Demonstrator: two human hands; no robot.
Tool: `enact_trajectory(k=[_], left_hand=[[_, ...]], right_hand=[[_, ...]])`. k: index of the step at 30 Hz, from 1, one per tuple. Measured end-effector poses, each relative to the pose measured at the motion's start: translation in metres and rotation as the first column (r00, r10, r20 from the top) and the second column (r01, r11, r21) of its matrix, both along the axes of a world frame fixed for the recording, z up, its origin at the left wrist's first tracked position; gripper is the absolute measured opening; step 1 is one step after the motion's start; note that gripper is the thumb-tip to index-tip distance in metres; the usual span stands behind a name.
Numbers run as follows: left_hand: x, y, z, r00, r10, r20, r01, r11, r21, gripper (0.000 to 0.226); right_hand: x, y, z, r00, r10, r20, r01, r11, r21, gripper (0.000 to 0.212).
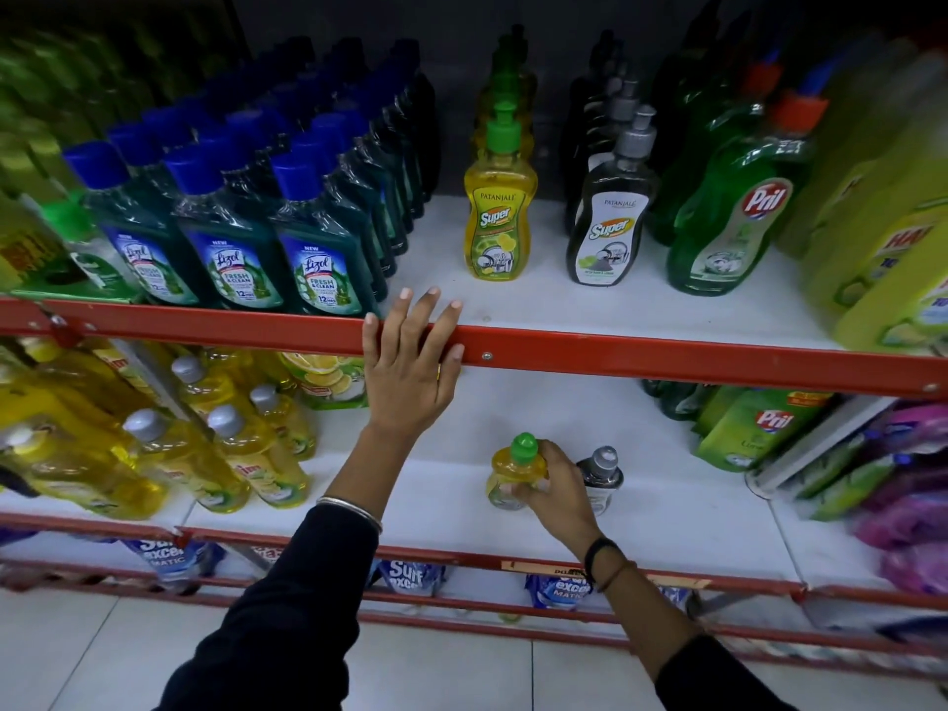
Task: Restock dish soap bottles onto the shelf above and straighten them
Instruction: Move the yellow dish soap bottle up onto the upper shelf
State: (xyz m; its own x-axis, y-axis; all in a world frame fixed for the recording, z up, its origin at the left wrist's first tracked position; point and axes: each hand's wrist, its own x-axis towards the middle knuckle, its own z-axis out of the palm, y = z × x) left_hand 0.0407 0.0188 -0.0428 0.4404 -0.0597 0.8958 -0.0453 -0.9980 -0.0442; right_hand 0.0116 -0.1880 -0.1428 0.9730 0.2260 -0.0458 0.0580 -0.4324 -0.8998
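My right hand (556, 487) grips a yellow dish soap bottle (508, 467) with a green cap, standing on the lower shelf (441, 484). A dark bottle with a grey cap (603, 474) stands right beside it. My left hand (410, 364) rests flat on the red front rail (641, 356) of the upper shelf, fingers spread, holding nothing. On the upper shelf (441, 259) a row of yellow Patanjali Super bottles (498, 218) runs back from the front, and next to it a row of dark grey-capped Super bottles (610, 223).
Blue-capped Lizol bottles (231, 233) fill the upper shelf's left; green Pril bottles (728, 218) and yellow jugs (892, 259) stand on the right. Below, yellow bottles (215, 454) lean at left and Pril pouches (754, 428) lie at right. Bare white shelf surrounds my right hand.
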Motion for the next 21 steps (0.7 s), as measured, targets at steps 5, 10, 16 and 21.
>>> enact_trajectory(k=[5,10,16,21], left_hand=[[-0.001,-0.001,0.002,1.0,0.011,-0.012,-0.011,1.0,-0.005,0.043],[-0.003,-0.003,0.005,0.999,0.022,-0.023,-0.022,1.0,-0.014,0.041],[-0.004,-0.005,0.005,0.999,0.036,0.009,-0.036,0.999,-0.019,0.042],[-0.002,-0.006,0.005,0.999,0.033,0.044,-0.031,0.999,-0.037,0.04]], right_hand=[[-0.008,-0.016,0.06,0.995,0.019,0.095,-0.029,0.994,0.108,0.046],[-0.023,-0.03,0.14,0.962,0.019,0.271,-0.092,0.961,0.262,0.049],[-0.015,-0.031,0.227,0.898,-0.031,0.438,-0.152,0.914,0.376,0.047],[0.02,-0.011,0.256,0.833,-0.144,0.534,-0.094,0.914,0.394,0.05]])
